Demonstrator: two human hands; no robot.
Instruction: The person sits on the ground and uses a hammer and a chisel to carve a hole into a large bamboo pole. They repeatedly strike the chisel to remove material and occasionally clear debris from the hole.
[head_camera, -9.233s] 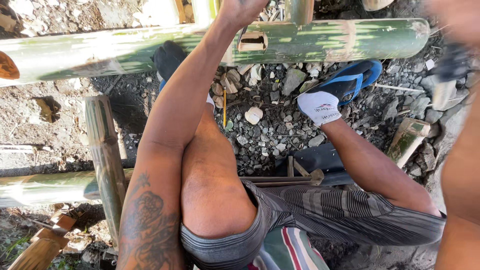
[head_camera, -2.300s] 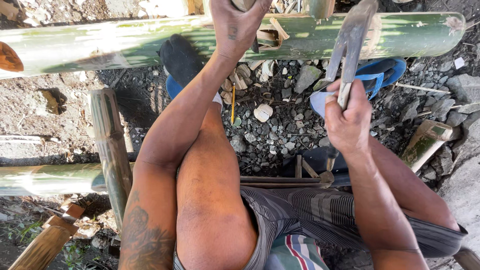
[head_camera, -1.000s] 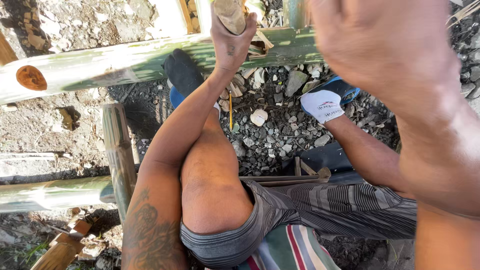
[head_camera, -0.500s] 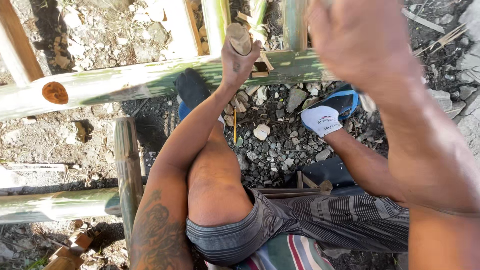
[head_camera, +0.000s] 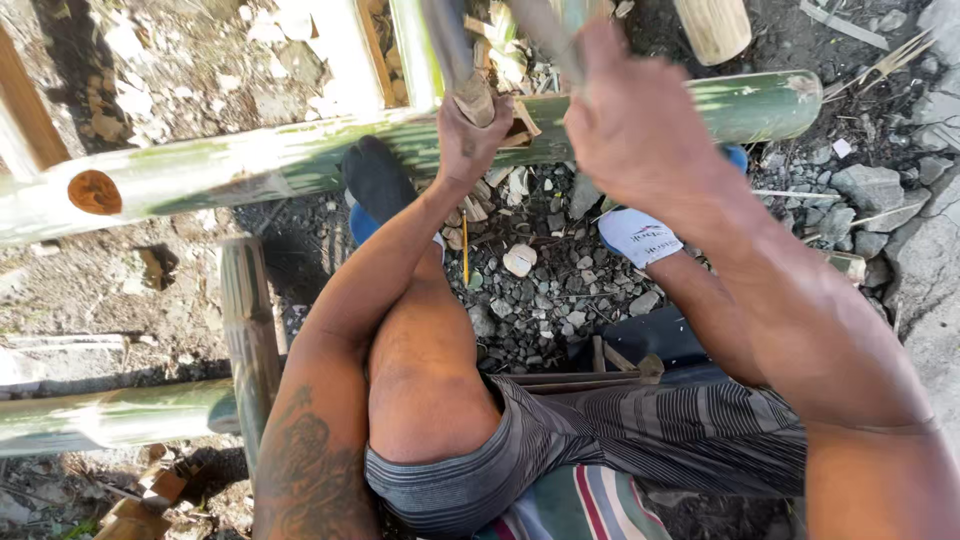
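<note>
The long green bamboo pole (head_camera: 300, 150) lay crosswise in front of the person, its long axis running left to right over the gravel ground (head_camera: 540, 300). The left hand (head_camera: 470, 135) was closed around a short tan wooden peg (head_camera: 478, 98) standing against the pole's notch. The right hand (head_camera: 640, 125) (blurred, raised nearer the camera) gripped a grey tool handle (head_camera: 548, 35), just right of the peg.

Gravel ground (head_camera: 560, 300) carries a green bamboo pole (head_camera: 250, 165).
</note>
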